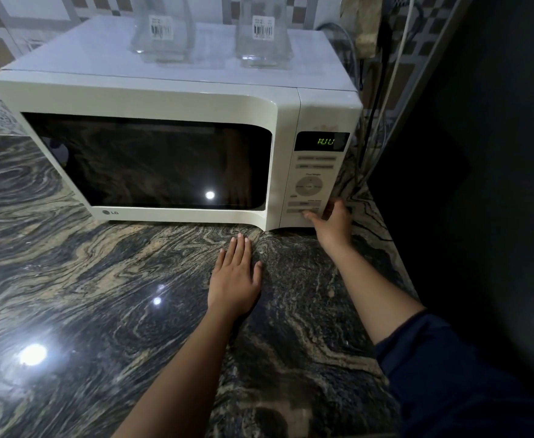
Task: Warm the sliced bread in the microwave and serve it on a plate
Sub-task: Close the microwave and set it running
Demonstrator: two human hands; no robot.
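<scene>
A person in a dark blue sleeve leans over a swirled dark stone countertop, the left hand released and lying flat on it, fingers straight, just in front of the microwave. Farther right, the right hand grasps nothing: one outstretched finger touches a low button on the control panel, thumb raised beside the panel's edge. Green digits glow on the display above. The white oven stands at the far side of the counter, its door closed; the bread cannot be made out behind the dark glass. Two clear glass jars stand on top
</scene>
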